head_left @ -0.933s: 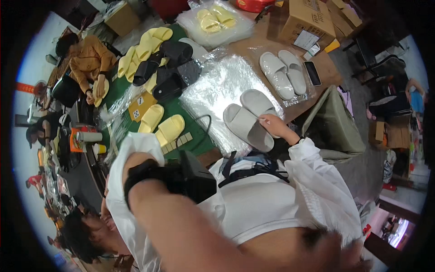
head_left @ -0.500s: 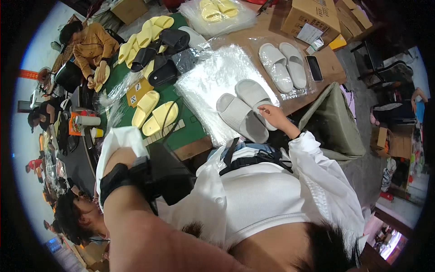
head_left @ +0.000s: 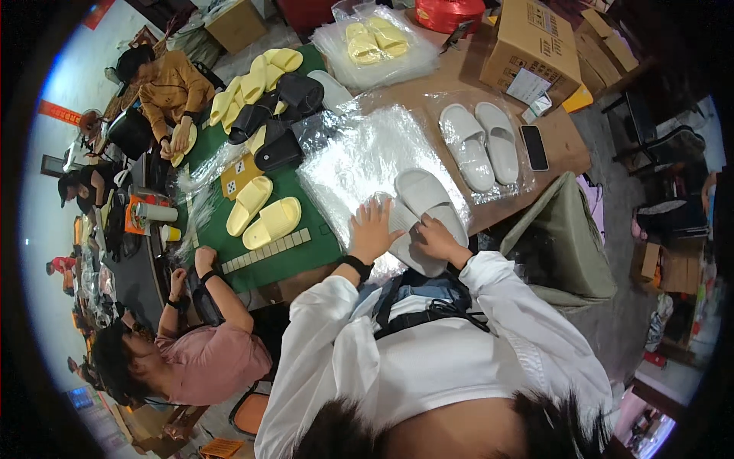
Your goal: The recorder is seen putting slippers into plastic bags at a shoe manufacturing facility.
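Note:
A pair of pale grey slippers [head_left: 425, 200] lies side by side on a sheet of clear plastic bags [head_left: 359, 153] at the near edge of the brown table [head_left: 562, 130]. My left hand [head_left: 372, 229], with a black band on its wrist, rests flat with fingers spread on the left slipper's near end. My right hand [head_left: 437, 239] curls around the heel of the right slipper. Both white sleeves reach in from below.
A second grey pair in plastic [head_left: 482, 141] and a dark phone [head_left: 534, 147] lie to the right, with a cardboard box [head_left: 531, 42] behind. Yellow slippers [head_left: 264, 213] and black slippers [head_left: 279, 115] sit on a green mat [head_left: 306, 249]. A co-worker in pink [head_left: 199, 352] sits at left.
My left arm, earlier raised close to the camera, has dropped to the table and its hand now lies on the grey slippers. My right hand stays at the slippers.

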`<action>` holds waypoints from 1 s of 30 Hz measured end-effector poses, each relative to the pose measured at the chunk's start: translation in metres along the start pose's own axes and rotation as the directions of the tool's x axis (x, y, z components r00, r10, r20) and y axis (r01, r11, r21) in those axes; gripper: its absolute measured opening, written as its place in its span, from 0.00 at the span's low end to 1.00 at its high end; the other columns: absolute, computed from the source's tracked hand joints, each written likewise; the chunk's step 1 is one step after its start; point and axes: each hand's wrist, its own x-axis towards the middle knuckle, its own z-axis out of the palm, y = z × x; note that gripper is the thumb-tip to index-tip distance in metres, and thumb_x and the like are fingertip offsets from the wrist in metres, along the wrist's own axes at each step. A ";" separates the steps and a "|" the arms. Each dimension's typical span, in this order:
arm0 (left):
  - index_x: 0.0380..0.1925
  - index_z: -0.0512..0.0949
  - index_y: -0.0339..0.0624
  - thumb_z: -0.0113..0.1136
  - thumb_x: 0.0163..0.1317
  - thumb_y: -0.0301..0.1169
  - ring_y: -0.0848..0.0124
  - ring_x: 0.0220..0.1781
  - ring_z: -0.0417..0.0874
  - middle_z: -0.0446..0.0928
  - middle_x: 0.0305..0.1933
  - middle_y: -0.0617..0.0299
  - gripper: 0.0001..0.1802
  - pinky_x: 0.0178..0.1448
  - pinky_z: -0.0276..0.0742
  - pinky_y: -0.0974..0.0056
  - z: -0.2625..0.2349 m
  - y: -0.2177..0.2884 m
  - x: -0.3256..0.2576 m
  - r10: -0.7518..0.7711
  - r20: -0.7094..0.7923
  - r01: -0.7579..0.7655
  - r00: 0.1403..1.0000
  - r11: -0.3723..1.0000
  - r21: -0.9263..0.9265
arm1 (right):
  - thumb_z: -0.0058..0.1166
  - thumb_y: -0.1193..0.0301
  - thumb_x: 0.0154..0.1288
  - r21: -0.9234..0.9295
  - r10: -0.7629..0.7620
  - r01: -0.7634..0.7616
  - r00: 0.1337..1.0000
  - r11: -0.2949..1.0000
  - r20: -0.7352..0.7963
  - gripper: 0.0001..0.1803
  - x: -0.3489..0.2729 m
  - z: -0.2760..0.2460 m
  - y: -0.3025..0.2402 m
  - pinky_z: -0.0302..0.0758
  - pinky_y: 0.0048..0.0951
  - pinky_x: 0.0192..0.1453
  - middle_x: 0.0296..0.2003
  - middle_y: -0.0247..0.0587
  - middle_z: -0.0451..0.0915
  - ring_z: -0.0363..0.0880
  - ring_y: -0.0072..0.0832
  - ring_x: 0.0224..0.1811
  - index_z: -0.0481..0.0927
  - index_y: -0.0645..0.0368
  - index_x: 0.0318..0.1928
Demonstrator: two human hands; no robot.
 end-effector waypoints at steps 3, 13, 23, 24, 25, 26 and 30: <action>0.59 0.58 0.44 0.53 0.53 0.51 0.51 0.55 0.67 0.64 0.57 0.50 0.37 0.51 0.66 0.47 0.015 0.001 -0.004 -0.084 0.002 0.084 0.996 0.996 0.021 | 0.53 0.65 0.50 0.137 0.133 -0.145 0.986 0.980 0.096 0.17 0.003 -0.013 -0.008 0.62 0.44 0.53 0.44 0.54 0.68 0.66 0.48 0.48 0.71 0.60 0.39; 0.38 0.75 0.42 0.52 0.45 0.28 0.61 0.40 0.72 0.74 0.42 0.58 0.16 0.47 0.67 0.55 -0.027 0.011 0.025 0.206 -0.509 -0.263 0.836 0.964 -0.042 | 0.54 0.72 0.45 -0.112 -0.128 0.082 0.855 0.990 -0.502 0.10 0.002 -0.032 -0.014 0.61 0.41 0.47 0.39 0.49 0.69 0.67 0.44 0.43 0.73 0.62 0.31; 0.34 0.76 0.46 0.55 0.46 0.30 0.61 0.44 0.71 0.71 0.36 0.61 0.12 0.54 0.60 0.48 -0.034 0.015 0.026 0.125 -0.613 -0.255 0.780 0.958 -0.129 | 0.54 0.74 0.47 -0.078 -0.113 0.081 0.740 0.994 -0.663 0.09 0.033 -0.034 -0.021 0.60 0.44 0.45 0.36 0.51 0.67 0.64 0.49 0.41 0.72 0.62 0.31; 0.34 0.76 0.47 0.56 0.47 0.30 0.61 0.41 0.70 0.70 0.35 0.60 0.12 0.52 0.60 0.51 -0.031 0.005 0.027 0.033 -0.597 -0.176 0.802 0.967 -0.183 | 0.53 0.74 0.48 -0.072 -0.108 0.081 0.736 0.994 -0.669 0.08 0.035 -0.032 -0.020 0.61 0.43 0.43 0.35 0.51 0.67 0.64 0.48 0.39 0.72 0.62 0.31; 0.34 0.76 0.47 0.56 0.47 0.30 0.61 0.41 0.70 0.70 0.35 0.60 0.12 0.52 0.60 0.51 -0.034 -0.002 0.026 0.048 -0.605 -0.193 0.795 0.965 -0.176 | 0.53 0.74 0.49 -0.061 -0.099 0.078 0.734 0.995 -0.672 0.07 0.034 -0.030 -0.020 0.61 0.42 0.42 0.34 0.50 0.67 0.65 0.48 0.38 0.73 0.62 0.30; 0.34 0.76 0.47 0.55 0.47 0.29 0.61 0.41 0.70 0.70 0.34 0.60 0.11 0.50 0.61 0.53 -0.038 -0.010 0.024 -0.006 -0.592 -0.133 0.806 0.972 -0.192 | 0.53 0.74 0.49 -0.068 -0.100 0.073 0.723 0.995 -0.684 0.07 0.032 -0.027 -0.021 0.61 0.42 0.42 0.34 0.50 0.67 0.65 0.48 0.38 0.73 0.62 0.30; 0.34 0.76 0.48 0.53 0.48 0.27 0.60 0.43 0.69 0.70 0.37 0.61 0.11 0.50 0.61 0.54 -0.047 -0.029 0.022 -0.162 -0.616 0.035 0.771 0.976 -0.213 | 0.51 0.73 0.51 0.001 -0.080 0.101 0.786 0.995 -0.613 0.06 0.030 -0.023 -0.038 0.62 0.41 0.35 0.27 0.49 0.66 0.66 0.45 0.32 0.73 0.62 0.29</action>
